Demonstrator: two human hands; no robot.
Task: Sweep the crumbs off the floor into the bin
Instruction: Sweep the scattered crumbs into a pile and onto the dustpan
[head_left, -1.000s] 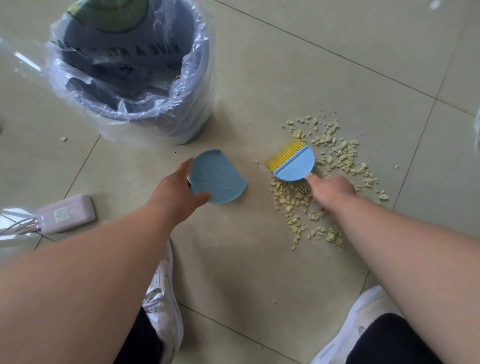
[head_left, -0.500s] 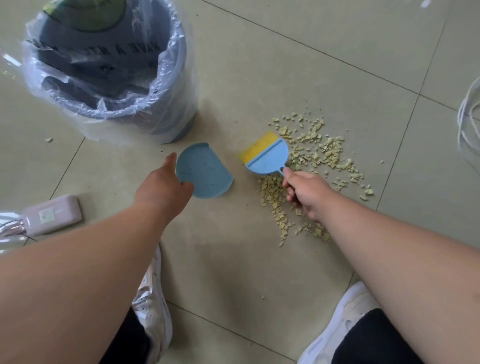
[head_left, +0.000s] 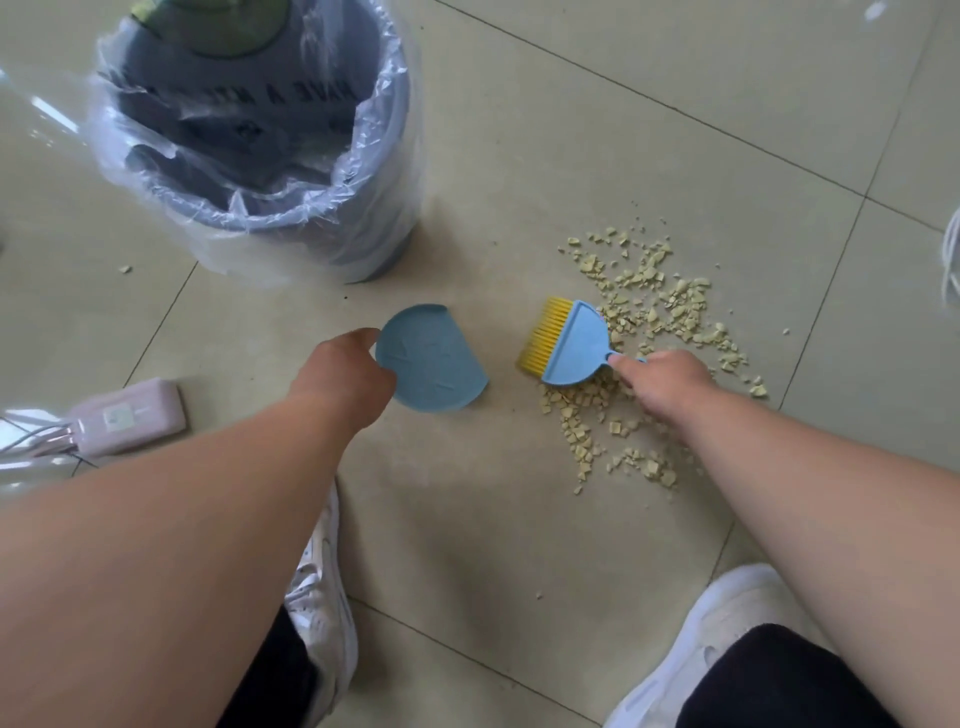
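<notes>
I had my left hand (head_left: 347, 375) curled around the near edge of the small blue dustpan (head_left: 431, 358), which lay on the tiled floor (head_left: 519, 519) with its straight lip turned toward my right side. My right hand (head_left: 662, 382) gripped the thin handle of the blue brush (head_left: 569, 345), fingers wrapped round it, the yellow bristles (head_left: 540, 335) pointing toward the dustpan and down at the floor; whether the tips actually touched the tile I could not tell from that angle. A bare strip of floor lay between dustpan and brush.

The crumbs (head_left: 654, 312), pale yellow bits, lay scattered beyond and under my right hand, with a second trail (head_left: 597, 441) running back along the near side of that hand. A single stray crumb (head_left: 124, 269) sat far off beyond my left forearm.

The bin (head_left: 374, 208), grey with a clear plastic liner (head_left: 156, 218) spilling over its rim, stood beyond my left hand, apart from the dustpan. A pink power strip (head_left: 130, 418) lay outside my left forearm. My white shoes (head_left: 319, 582) sat below both arms.
</notes>
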